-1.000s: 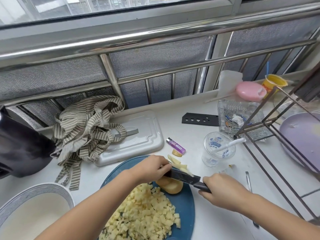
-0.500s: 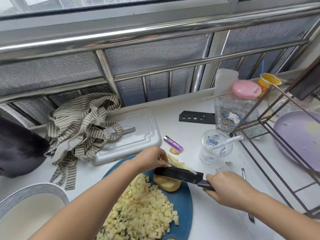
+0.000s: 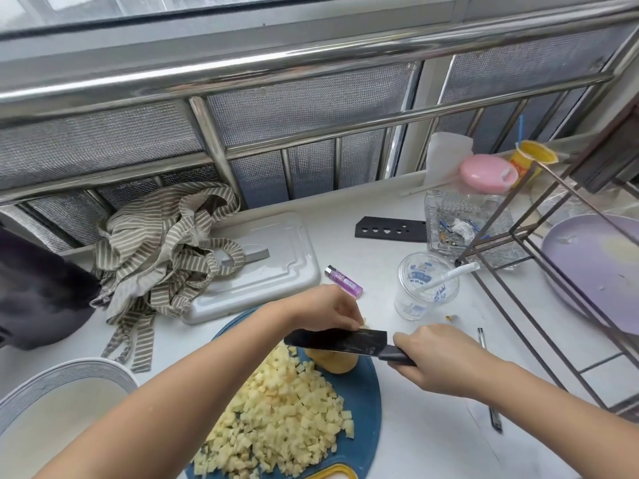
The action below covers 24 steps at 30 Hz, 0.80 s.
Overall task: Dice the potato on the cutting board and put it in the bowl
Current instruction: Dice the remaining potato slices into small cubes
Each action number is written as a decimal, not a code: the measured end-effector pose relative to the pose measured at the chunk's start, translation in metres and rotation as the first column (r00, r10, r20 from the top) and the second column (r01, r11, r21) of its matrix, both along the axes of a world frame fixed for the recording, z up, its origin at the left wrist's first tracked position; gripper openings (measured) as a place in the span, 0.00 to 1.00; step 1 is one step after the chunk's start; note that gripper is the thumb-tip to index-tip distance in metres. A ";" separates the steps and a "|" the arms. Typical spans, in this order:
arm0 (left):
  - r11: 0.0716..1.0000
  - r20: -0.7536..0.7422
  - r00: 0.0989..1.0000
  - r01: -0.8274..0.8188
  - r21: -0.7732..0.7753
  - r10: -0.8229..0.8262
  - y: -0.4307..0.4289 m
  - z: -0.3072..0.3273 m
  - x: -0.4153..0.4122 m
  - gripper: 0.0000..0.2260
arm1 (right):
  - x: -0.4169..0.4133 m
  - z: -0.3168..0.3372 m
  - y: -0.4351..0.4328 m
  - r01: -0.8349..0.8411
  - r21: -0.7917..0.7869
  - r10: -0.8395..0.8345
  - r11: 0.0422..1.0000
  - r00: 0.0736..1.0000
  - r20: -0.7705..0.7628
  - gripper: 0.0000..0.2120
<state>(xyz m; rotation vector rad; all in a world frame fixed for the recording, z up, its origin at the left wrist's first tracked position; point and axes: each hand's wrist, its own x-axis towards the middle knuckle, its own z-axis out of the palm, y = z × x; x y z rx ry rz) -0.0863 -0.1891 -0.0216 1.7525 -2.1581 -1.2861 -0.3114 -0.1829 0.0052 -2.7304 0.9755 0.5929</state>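
Observation:
A round blue cutting board (image 3: 363, 413) lies on the white counter, covered by a heap of diced potato (image 3: 280, 420). An uncut potato chunk (image 3: 333, 364) sits at the board's far side. My right hand (image 3: 439, 361) grips the handle of a black-bladed knife (image 3: 337, 341), whose flat side faces up above the chunk. My left hand (image 3: 325, 311) holds pale potato strips against the far side of the blade; the strips are mostly hidden. A white bowl with a grey rim (image 3: 65, 375) stands at the lower left.
A striped apron (image 3: 162, 247) lies on a white tray lid (image 3: 273, 267). A purple lighter (image 3: 344, 281), a clear plastic cup (image 3: 427, 288), a black knife sheath (image 3: 390, 231), a clear jar with a pink lid (image 3: 460, 223) and a metal rack (image 3: 553, 271) with a lilac plate (image 3: 594, 264) crowd the right.
The knife has swung from a slanted pose to nearly level across the board, blade flat side up. My left hand stays behind it on the strips. The camera shifted slightly.

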 end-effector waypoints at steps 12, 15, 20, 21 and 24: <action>0.934 0.309 0.901 -0.219 -0.283 0.305 0.004 -0.012 0.049 0.09 | -0.027 -0.021 0.004 0.299 0.227 -0.340 0.927 0.926 0.167 0.17; 0.914 0.307 0.879 -0.274 -0.301 0.365 0.031 -0.014 0.060 0.08 | -0.037 -0.026 0.008 0.435 0.315 -0.510 0.844 0.833 0.215 0.20; 0.969 0.300 0.931 -0.158 -0.189 0.210 0.090 -0.037 0.051 0.13 | -0.038 -0.030 0.024 0.495 0.340 -0.580 0.800 0.783 0.224 0.21; 0.965 0.305 0.926 -0.163 -0.207 0.221 0.095 -0.044 0.049 0.14 | -0.036 -0.030 0.026 0.503 0.350 -0.594 0.790 0.769 0.236 0.21; 0.940 0.285 0.919 -0.190 -0.283 0.271 0.101 -0.054 0.044 0.15 | -0.031 -0.029 0.032 0.515 0.408 -0.642 0.753 0.710 0.289 0.22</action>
